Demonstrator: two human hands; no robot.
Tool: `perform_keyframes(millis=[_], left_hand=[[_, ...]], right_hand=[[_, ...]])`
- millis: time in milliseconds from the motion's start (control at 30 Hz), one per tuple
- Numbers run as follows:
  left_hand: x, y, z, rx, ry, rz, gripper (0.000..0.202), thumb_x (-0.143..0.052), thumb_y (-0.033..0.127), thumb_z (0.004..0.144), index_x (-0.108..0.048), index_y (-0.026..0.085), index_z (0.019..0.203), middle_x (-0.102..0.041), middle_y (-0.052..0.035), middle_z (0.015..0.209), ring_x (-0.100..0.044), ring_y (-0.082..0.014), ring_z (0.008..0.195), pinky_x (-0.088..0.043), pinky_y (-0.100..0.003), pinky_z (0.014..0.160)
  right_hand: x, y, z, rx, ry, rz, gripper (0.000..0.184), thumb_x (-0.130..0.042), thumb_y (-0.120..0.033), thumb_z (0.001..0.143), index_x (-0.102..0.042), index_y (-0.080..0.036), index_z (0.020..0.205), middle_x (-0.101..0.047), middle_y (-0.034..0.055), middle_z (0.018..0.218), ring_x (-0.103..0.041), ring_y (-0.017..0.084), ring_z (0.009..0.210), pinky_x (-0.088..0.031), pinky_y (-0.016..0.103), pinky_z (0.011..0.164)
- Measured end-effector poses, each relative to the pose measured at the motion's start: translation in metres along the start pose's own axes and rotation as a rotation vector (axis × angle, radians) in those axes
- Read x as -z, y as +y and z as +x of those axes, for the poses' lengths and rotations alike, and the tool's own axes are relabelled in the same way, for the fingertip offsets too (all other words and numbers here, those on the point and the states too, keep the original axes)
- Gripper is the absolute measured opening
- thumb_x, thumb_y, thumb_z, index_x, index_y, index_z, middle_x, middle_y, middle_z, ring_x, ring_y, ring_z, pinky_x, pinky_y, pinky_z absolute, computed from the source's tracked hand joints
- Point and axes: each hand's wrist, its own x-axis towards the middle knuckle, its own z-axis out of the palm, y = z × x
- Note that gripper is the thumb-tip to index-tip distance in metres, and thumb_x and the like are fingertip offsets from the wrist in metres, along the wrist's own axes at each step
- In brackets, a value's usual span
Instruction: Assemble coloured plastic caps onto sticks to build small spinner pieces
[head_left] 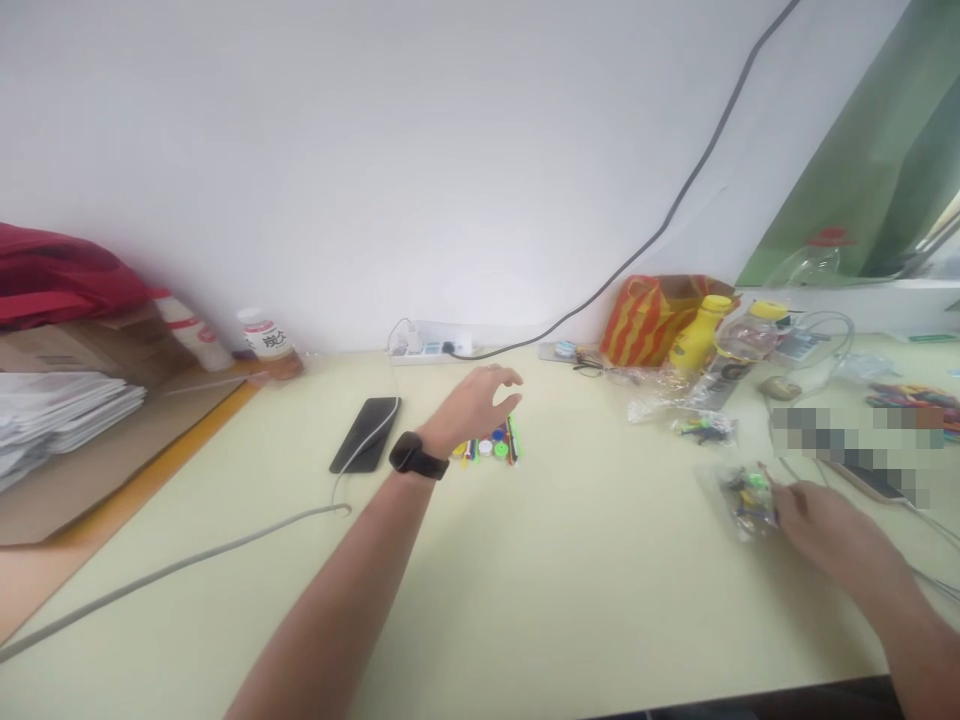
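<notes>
My left hand (480, 403), with a black watch on the wrist, hovers over a small cluster of colourful plastic pieces (491, 443) on the pale yellow table (525, 580). Its fingers are spread and curved, holding nothing. My right hand (821, 525) reaches out at the right and touches a clear plastic bag of small coloured parts (746, 495). The fingers lie at the bag's edge; the grip is blurred.
A black phone (365, 433) with a white cable lies left of the pieces. A power strip (431, 347) sits at the wall. An orange striped bag (649, 317), a yellow bottle (701, 335), clear bottles and more bags crowd the right. Stacked papers (60, 410) and boxes stand left.
</notes>
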Motion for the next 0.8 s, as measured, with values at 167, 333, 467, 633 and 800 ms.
perform_keyframes(millis=[167,333,467,633,800], left_hand=[[0.002,0.002,0.001,0.047,-0.032,-0.032,0.027,-0.053,0.036,0.097,-0.069,0.024,0.116,-0.07,-0.0066,0.123,-0.062,-0.0269,0.117,-0.049,-0.043,0.106],[-0.003,0.003,0.002,0.054,-0.058,-0.046,0.028,-0.052,0.037,0.097,-0.07,0.023,0.114,-0.072,-0.0072,0.116,-0.065,-0.0264,0.11,-0.052,-0.041,0.098],[-0.011,-0.002,0.002,0.032,-0.056,-0.024,0.027,-0.053,0.036,0.097,-0.07,0.023,0.114,-0.073,-0.0066,0.114,-0.065,-0.0258,0.109,-0.052,-0.04,0.098],[-0.018,-0.003,0.0,0.007,-0.071,-0.007,0.028,-0.05,0.035,0.099,-0.069,0.023,0.116,-0.071,-0.0072,0.119,-0.061,-0.0275,0.115,-0.049,-0.043,0.102],[-0.02,0.0,-0.001,0.003,-0.095,0.009,0.03,-0.049,0.034,0.099,-0.067,0.022,0.121,-0.07,-0.0081,0.122,-0.06,-0.0286,0.117,-0.049,-0.045,0.104]], right_hand=[[0.003,-0.079,-0.024,0.071,-0.176,0.309,0.026,-0.048,-0.048,0.092,-0.057,-0.033,0.072,-0.074,0.0079,0.071,-0.071,0.034,0.072,-0.048,0.042,0.062],[0.013,-0.175,-0.013,0.294,-0.163,0.531,0.029,-0.049,-0.045,0.091,-0.058,-0.025,0.072,-0.072,0.0049,0.067,-0.066,0.025,0.064,-0.045,0.035,0.061],[0.031,-0.227,0.007,0.451,-0.161,0.513,0.031,-0.05,-0.042,0.093,-0.062,-0.022,0.072,-0.068,0.0022,0.062,-0.059,0.02,0.058,-0.039,0.031,0.059],[0.064,-0.266,0.026,0.597,-0.087,0.487,0.031,-0.058,-0.04,0.091,-0.062,-0.021,0.067,-0.07,0.002,0.066,-0.06,0.018,0.061,-0.037,0.029,0.059],[0.074,-0.286,0.037,0.633,-0.057,0.382,0.029,-0.06,-0.04,0.09,-0.067,-0.022,0.068,-0.07,0.0019,0.067,-0.06,0.018,0.063,-0.034,0.029,0.058]])
